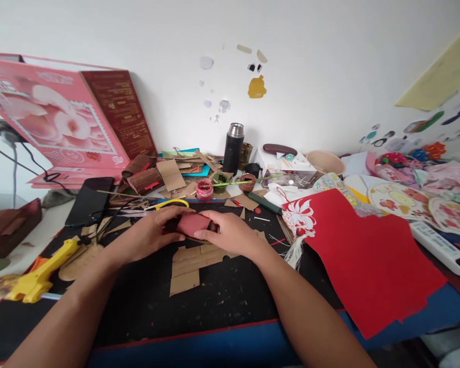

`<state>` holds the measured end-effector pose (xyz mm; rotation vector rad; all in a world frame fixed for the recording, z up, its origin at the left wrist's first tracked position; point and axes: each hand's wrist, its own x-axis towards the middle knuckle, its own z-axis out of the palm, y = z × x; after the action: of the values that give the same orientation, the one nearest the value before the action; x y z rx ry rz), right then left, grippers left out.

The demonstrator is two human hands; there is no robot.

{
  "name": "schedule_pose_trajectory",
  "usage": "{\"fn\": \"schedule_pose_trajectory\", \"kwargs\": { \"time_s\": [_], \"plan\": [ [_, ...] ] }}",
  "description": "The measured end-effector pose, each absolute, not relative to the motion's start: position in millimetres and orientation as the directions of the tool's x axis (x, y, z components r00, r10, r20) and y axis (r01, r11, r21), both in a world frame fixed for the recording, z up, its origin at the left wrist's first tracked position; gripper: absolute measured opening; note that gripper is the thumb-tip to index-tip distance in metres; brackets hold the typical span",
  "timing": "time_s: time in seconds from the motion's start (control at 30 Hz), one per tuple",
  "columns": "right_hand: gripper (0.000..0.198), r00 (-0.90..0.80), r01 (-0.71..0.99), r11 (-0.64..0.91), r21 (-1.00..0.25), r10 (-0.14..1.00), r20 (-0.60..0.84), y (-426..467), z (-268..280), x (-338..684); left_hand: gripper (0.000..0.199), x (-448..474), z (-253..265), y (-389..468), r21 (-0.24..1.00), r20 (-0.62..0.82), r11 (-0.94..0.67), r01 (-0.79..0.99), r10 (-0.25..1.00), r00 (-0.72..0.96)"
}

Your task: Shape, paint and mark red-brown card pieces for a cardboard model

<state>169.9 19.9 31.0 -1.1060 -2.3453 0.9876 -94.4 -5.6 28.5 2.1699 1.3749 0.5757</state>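
Near the middle of the table, my left hand [161, 232] and my right hand [230, 232] close on a small dull-red cardboard piece [193, 223] from its two sides. My left fingers curl over its left end, and my right thumb presses along its front. The piece's underside and far edge are hidden. Just in front of the hands lies a cut brown cardboard sheet [186, 276]. Behind them are yellow-handled scissors [176, 202], partly covered by my left hand, and open paint jars: pink [204, 190], green [220, 181] and brown [247, 183].
A yellow glue gun [42, 276] and a black phone [90, 201] lie at left, below a large pink box [69, 117]. A black thermos [233, 149] stands by the wall. Red felt-like sheet [371, 260] covers the right side, near a white remote [440, 248].
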Motion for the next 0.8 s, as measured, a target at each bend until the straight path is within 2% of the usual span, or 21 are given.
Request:
{"fn": "schedule_pose_trajectory", "kwargs": {
  "time_s": [0.17, 0.33, 0.5, 0.8],
  "plan": [
    [0.041, -0.535, 0.459, 0.335, -0.823, 0.844, 0.045, 29.2, 19.9, 171.8, 0.062, -98.3, 29.2, -6.2, 0.632, 0.079, -0.351, 0.691, 0.916, 0.393],
    [0.034, -0.447, 0.497, 0.285, -0.82, 0.894, 0.04, 36.0, 16.9, 173.9, 0.061, -103.5, 29.0, -6.7, 0.634, 0.064, -0.345, 0.692, 0.916, 0.397],
    [0.03, -0.543, 0.465, 0.327, -0.823, 0.839, 0.027, 34.2, 16.4, 171.9, 0.06, -101.2, 31.6, -7.4, 0.631, 0.076, -0.375, 0.679, 0.901, 0.427],
    [0.035, -0.602, 0.466, 0.333, -0.82, 0.798, -0.017, 31.1, 19.5, 170.6, 0.06, -98.9, 30.0, -7.7, 0.641, 0.09, -0.372, 0.671, 0.905, 0.416]
  ]
}}
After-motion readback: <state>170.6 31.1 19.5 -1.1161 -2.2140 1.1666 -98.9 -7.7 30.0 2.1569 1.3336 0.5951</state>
